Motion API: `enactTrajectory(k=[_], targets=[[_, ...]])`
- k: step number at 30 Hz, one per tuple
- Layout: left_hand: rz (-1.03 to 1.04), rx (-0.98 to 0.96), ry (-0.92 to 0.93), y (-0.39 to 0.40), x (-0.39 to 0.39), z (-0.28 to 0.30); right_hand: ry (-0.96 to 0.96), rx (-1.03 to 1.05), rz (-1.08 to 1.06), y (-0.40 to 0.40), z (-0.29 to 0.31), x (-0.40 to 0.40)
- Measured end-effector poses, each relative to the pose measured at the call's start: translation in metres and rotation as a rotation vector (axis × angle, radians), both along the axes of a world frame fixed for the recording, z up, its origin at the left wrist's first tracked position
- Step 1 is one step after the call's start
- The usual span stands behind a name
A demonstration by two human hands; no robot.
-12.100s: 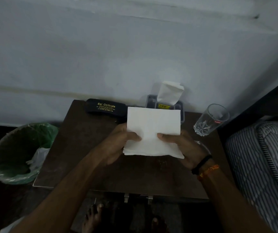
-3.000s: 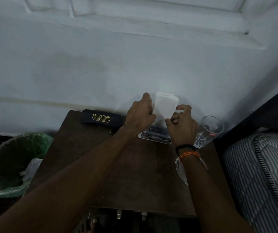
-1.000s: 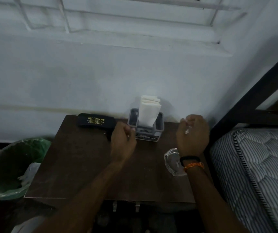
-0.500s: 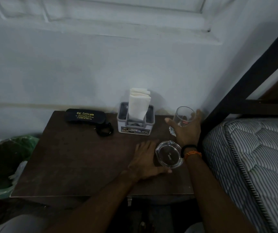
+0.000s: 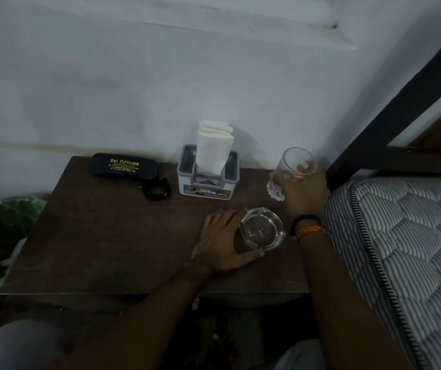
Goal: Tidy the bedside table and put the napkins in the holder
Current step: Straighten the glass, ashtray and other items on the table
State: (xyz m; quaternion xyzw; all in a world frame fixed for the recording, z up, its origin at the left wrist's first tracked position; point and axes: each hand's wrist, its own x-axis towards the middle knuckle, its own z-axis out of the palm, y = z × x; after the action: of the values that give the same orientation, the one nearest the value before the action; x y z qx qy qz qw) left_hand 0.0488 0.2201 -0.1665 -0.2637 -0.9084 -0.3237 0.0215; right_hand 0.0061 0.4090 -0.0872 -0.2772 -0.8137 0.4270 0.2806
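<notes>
- At the back right corner of the bench (image 5: 107, 236), against the wall: drinking glass (image 5: 292, 170), tilted, base lifted or just touching the wood — cannot tell which. Right hand (image 5: 304, 190) grips it, fingers curled round the far side, thumb on the near side, low on the body.
- Handling, as a judgement: glass looks thick at the faceted base, thin at the rim; rigid, smooth, likely slippery, breakable if knocked against the wall or the bed frame (image 5: 400, 102). Best held round the lower body, as now, not by the rim.
- Ashtray (image 5: 262, 232), clear heavy-looking glass, round, notched rim, sits flat near the front right of the bench. Left hand (image 5: 222, 241) lies flat beside it, fingers straight along its left edge, thumb reaching under its near side; touching, not closed round it. Probably dense and slick; a push or a two-sided hold at the rim would suit.
- Napkins (image 5: 214, 150): white, folded, standing upright in the holder (image 5: 207, 180), fanned tops above it. Soft, light, easily creased; this part of the task looks done.
- Holder is a grey box with a printed label on its front, at the middle back of the bench.
- Black spectacle case (image 5: 124, 166) with gold lettering lies at back left, a small dark strap (image 5: 156, 189) just beside it.
- Green-lined bin (image 5: 3, 225) stands left of the bench; striped mattress (image 5: 400, 249) to the right.
</notes>
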Motion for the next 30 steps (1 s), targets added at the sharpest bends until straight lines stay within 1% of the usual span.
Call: enactTrajectory(k=[4,8,14,23,30], targets=[[0.02,-0.029,0.012,0.001,0.0,-0.001,0.071,-0.025,0.086,-0.006,0.019,0.026],[0.02,-0.046,-0.005,0.003,-0.001,-0.001,-0.008,0.022,0.179,-0.017,0.014,0.054],[0.015,-0.022,0.008,0.002,0.001,-0.001,-0.127,0.048,0.252,-0.026,-0.002,0.08],[0.014,-0.027,0.017,0.002,0.0,-0.003,-0.124,0.078,0.302,-0.03,-0.016,0.085],[0.016,-0.037,0.021,0.002,-0.001,-0.005,-0.119,0.115,0.29,-0.029,-0.022,0.078]])
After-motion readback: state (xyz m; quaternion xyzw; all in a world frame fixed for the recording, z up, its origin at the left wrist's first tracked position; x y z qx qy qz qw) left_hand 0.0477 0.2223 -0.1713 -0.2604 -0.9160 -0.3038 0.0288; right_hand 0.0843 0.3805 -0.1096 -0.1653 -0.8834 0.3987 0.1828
